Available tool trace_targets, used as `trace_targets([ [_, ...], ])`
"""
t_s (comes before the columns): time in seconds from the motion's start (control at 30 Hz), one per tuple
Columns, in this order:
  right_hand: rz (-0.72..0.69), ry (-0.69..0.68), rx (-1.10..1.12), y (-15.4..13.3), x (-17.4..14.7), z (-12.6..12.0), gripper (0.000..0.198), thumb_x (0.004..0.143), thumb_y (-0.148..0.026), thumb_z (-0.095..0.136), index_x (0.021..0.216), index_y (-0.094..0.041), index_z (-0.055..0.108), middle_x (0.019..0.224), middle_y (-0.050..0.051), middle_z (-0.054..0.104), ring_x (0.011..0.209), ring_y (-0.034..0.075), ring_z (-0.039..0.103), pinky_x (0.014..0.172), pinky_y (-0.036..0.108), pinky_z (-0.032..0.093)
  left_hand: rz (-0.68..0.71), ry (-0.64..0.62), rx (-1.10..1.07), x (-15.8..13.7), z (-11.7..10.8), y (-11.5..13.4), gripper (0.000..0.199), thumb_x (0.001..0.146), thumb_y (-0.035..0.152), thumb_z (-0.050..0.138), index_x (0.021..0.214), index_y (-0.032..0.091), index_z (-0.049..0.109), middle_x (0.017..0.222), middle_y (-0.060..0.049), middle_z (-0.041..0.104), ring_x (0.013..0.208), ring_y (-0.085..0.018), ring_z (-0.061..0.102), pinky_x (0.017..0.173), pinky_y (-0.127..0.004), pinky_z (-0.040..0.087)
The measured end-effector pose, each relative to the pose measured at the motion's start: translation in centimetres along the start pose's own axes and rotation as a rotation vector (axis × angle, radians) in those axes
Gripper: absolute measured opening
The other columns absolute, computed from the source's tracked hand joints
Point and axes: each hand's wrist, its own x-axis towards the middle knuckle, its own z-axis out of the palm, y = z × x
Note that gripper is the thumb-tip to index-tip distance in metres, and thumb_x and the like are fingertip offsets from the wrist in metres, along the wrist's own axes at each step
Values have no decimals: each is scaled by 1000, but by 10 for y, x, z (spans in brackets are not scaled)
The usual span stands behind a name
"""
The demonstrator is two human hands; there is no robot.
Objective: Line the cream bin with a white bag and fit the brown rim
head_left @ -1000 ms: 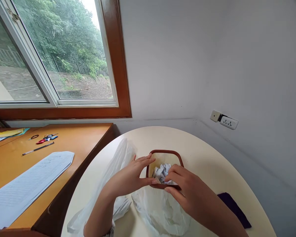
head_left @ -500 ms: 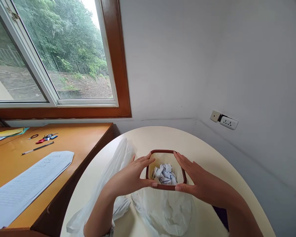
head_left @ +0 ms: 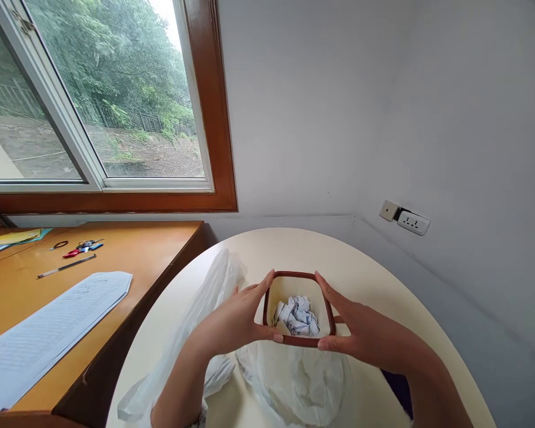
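While the left hand [head_left: 243, 312] clasps one side of the small bin [head_left: 299, 342], fingertips at a far corner and thumb on the near edge, the right hand [head_left: 356, 330] mirrors it opposite. The right fingers, down among the crumpled paper [head_left: 299, 315] a second ago, now clamp the rim [head_left: 294, 274] instead, so the work seems to shift from contents to bin. Rounded-square, reddish-brown at the rim and cream inside, it stands between the hands over the round table [head_left: 289, 246], its base hidden. Translucent plastic [head_left: 298, 380] bunches below its near edge; another plastic bag [head_left: 207, 297] lies to the left.
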Motion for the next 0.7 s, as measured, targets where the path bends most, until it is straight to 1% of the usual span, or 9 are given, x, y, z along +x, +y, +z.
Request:
trace_targets([
  [0.1, 6, -7, 19, -1, 0, 0, 91, 75, -44, 56, 139, -36, -8, 146, 5, 22, 109, 22, 54, 75, 26, 48, 0, 7, 3, -1, 1, -1, 88, 73, 50, 58, 140, 33, 3, 142, -5, 31, 124, -28, 36, 98, -42, 33],
  [0.23, 4, 1, 14, 0, 1, 1, 91, 74, -43, 57, 140, -35, -5, 144, 7, 27, 106, 22, 56, 75, 27, 47, -4, 8, -10, -1, 0, 0, 88, 73, 48, 59, 140, 33, 3, 141, -5, 35, 123, -28, 37, 98, -42, 33],
  [0.3, 16, 7, 2, 0, 1, 1, 91, 73, -43, 58, 140, -33, -4, 142, 9, 31, 105, 23, 56, 75, 28, 47, 18, 4, -33, -1, -1, 0, 87, 73, 46, 59, 140, 34, 4, 138, -5, 38, 120, -28, 41, 96, -41, 35],
  [0.4, 32, 22, -3, 1, 3, 1, 92, 73, -43, 58, 140, -31, -3, 139, 10, 36, 106, 24, 55, 75, 29, 47, 40, -24, -72, 0, -3, 2, 84, 75, 43, 59, 140, 34, 7, 133, -4, 45, 111, -25, 49, 90, -36, 41],
  [0.47, 16, 30, -5, 1, 4, 1, 90, 73, -44, 58, 141, -31, 0, 141, 8, 33, 111, 24, 52, 78, 30, 47, 41, -29, -41, -1, -4, 6, 77, 76, 43, 58, 139, 36, 14, 133, -3, 45, 110, -24, 49, 88, -36, 42],
  [0.57, -3, 47, -68, -1, 3, 1, 85, 71, -48, 59, 140, -31, 12, 145, 5, 25, 119, 26, 44, 86, 33, 45, 56, 23, 94, -5, -5, 16, 56, 77, 44, 57, 129, 39, 38, 138, 1, 38, 111, -26, 46, 89, -37, 41],
  [0.6, -7, 62, -110, -1, 2, 1, 84, 70, -48, 59, 140, -30, 16, 145, 5, 25, 121, 26, 42, 89, 35, 43, 66, 45, 134, -7, -6, 20, 48, 77, 44, 56, 124, 38, 45, 137, 2, 39, 110, -26, 45, 88, -37, 41],
  [0.63, -16, 82, -157, -2, 1, 1, 82, 70, -49, 59, 139, -29, 20, 144, 4, 26, 123, 26, 40, 93, 36, 41, 78, 59, 162, -8, -6, 24, 42, 78, 44, 56, 119, 37, 51, 134, 2, 43, 107, -25, 46, 86, -36, 41],
  [0.7, -42, 125, -240, -3, 1, 1, 78, 71, -49, 59, 138, -27, 26, 142, 5, 31, 125, 25, 38, 98, 39, 36, 103, 49, 191, -11, -5, 32, 35, 78, 45, 56, 111, 32, 58, 120, -1, 56, 100, -24, 50, 81, -34, 43],
])
